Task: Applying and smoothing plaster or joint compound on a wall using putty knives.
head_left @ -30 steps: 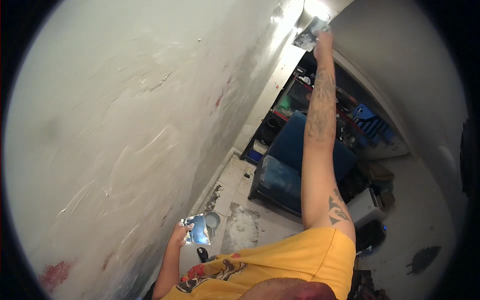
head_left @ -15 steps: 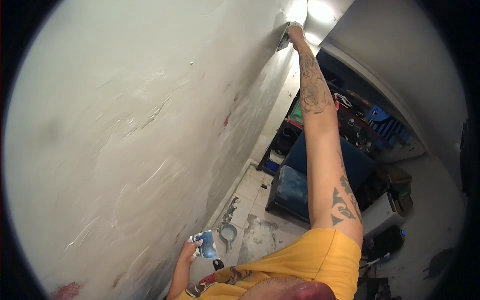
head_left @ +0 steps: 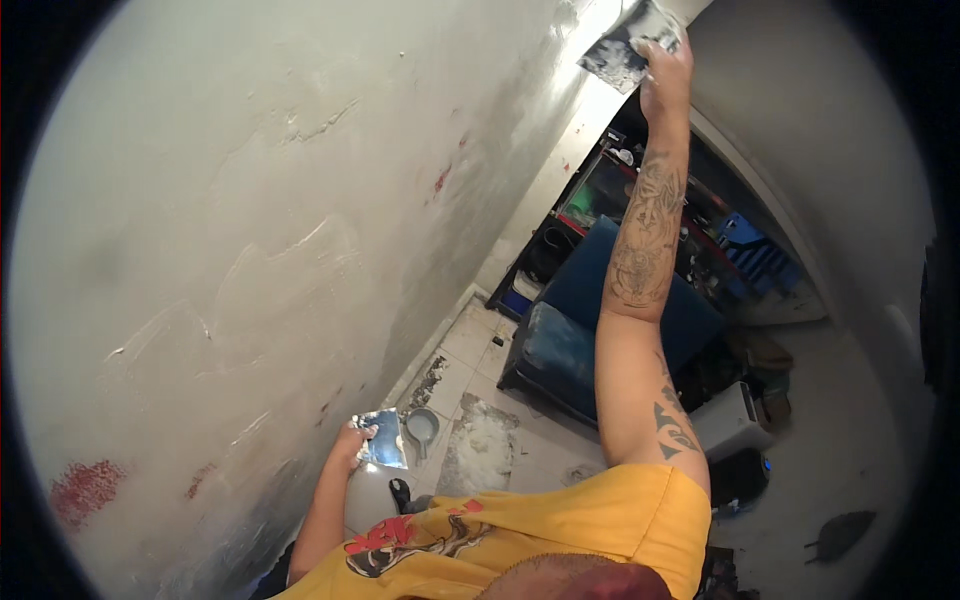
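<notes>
My right hand [head_left: 667, 85] is raised high beside the wall's upper edge, gripping a rectangular plastering blade [head_left: 612, 68]. White paste coats much of that blade and some of the fingers. The blade's face is turned into view and it appears apart from the wall surface. Low on the left, my left hand [head_left: 351, 446] is closed on a second plastering blade [head_left: 388, 440], shiny metal with white paste near the thumb. Along the left runs a pale plastered wall [head_left: 230, 200], with raised ridges and red patches.
On the tiled floor below are a grey pan-shaped container [head_left: 421, 426] with a handle and a paste-smeared sheet [head_left: 479, 445]. A blue padded seat [head_left: 560, 350] stands beyond, near cluttered shelves [head_left: 600, 190]. A white boxy appliance [head_left: 730, 425] is at the right.
My right hand has moved right and away from the wall, turning its blade into view. My left hand and its blade have shifted slightly up and left in the picture.
</notes>
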Available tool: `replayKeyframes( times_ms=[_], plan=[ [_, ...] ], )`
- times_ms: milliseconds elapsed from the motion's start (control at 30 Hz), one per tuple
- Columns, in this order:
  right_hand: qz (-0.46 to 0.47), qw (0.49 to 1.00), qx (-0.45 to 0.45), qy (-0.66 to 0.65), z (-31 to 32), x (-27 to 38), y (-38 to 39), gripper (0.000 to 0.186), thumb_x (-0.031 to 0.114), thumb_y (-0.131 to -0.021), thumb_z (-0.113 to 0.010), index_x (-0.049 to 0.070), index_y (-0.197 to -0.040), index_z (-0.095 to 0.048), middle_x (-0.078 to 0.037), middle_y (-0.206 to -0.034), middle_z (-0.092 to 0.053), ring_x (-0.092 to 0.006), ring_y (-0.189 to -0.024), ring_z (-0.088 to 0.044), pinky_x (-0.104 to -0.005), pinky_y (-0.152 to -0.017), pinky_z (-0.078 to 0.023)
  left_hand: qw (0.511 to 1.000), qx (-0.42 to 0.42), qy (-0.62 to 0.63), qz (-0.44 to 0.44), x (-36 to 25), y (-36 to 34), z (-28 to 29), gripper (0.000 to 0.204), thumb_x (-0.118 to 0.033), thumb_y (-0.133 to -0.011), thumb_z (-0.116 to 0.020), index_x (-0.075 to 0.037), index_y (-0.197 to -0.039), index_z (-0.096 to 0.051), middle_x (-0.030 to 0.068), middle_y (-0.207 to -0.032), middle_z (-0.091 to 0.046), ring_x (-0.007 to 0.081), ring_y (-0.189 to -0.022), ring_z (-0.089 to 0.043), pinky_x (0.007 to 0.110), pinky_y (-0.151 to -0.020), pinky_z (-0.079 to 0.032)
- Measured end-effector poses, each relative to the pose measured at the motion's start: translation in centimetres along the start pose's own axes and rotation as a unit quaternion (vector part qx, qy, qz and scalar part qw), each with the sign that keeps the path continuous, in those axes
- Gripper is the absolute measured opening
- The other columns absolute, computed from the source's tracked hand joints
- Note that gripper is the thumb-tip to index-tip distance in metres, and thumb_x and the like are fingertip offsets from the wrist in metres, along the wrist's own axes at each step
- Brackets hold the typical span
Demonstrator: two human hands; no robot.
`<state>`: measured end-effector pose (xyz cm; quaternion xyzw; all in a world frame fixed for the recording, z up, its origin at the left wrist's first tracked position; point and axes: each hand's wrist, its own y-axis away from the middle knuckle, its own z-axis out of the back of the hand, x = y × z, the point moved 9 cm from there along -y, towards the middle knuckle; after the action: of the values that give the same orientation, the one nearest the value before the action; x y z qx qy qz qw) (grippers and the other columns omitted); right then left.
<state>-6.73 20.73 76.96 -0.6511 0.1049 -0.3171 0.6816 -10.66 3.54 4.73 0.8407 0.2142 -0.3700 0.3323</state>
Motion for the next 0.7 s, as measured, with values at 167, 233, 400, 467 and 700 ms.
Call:
replayKeyframes(
  times_ms=[167, 233, 400, 467, 700],
  plan=[
    [-0.15, 0.985, -0.079, 0.031, 11.7, -16.4, -0.2, 0.025, -0.004, -0.063, -0.047, 0.0, -0.088, -0.045, -0.008, -0.072, -0.05, -0.0171, -0.062, -0.052, -0.027, -0.053, -0.044, 1.0, -0.002, -0.022, -0.017, 0.4, -1.2, -0.1, 0.013, 0.001, -0.067, -0.054, 0.0, -0.08, -0.053, 0.0044, -0.073, -0.056, 0.0137, -0.063, -0.052, 0.027, -0.06, -0.042],
    [-0.219, 0.965, -0.062, 0.128, 13.9, -21.7, 0.4, 0.019, -0.003, -0.063, -0.046, 0.001, -0.082, -0.046, -0.008, -0.066, -0.049, -0.0172, -0.057, -0.05, -0.0288, -0.048, -0.041, 0.999, 0.008, -0.025, -0.022, 0.5, -1.4, -0.7, 0.012, 0.001, -0.067, -0.054, 0.0, -0.079, -0.054, 0.004, -0.072, -0.056, 0.0133, -0.063, -0.051, 0.028, -0.059, -0.042],
    [-0.258, 0.949, -0.125, 0.128, 11.8, -27.5, 1.3, 0.017, 0.003, -0.065, -0.044, 0.001, -0.082, -0.046, -0.007, -0.064, -0.047, -0.017, -0.054, -0.047, -0.0298, -0.047, -0.039, 0.999, -0.032, -0.017, 0.006, 0.9, -1.0, 0.2, 0.012, 0.0, -0.067, -0.055, -0.001, -0.079, -0.054, 0.0034, -0.07, -0.056, 0.0131, -0.061, -0.051, 0.028, -0.057, -0.043],
    [-0.302, 0.944, -0.031, 0.129, 4.7, -28.8, 1.2, 0.028, 0.006, -0.066, -0.042, 0.0, -0.093, -0.04, -0.007, -0.068, -0.042, -0.0132, -0.052, -0.042, -0.0271, -0.035, -0.03, 0.997, -0.07, -0.016, -0.013, -0.5, 1.9, 1.5, 0.012, 0.0, -0.068, -0.055, -0.001, -0.08, -0.054, 0.0033, -0.071, -0.056, 0.0126, -0.061, -0.052, 0.027, -0.057, -0.043],
    [-0.012, 0.786, 0.008, 0.618, 3.7, -19.0, -0.2, 0.036, 0.014, -0.066, -0.042, -0.004, -0.097, -0.045, -0.018, -0.09, -0.051, -0.0274, -0.081, -0.05, -0.0304, -0.073, -0.038, 0.999, 0.038, 0.021, 0.012, 0.1, -0.2, -3.0, 0.014, 0.002, -0.069, -0.052, 0.001, -0.083, -0.052, 0.0049, -0.074, -0.055, 0.0127, -0.065, -0.053, 0.029, -0.06, -0.045]
  ],
)
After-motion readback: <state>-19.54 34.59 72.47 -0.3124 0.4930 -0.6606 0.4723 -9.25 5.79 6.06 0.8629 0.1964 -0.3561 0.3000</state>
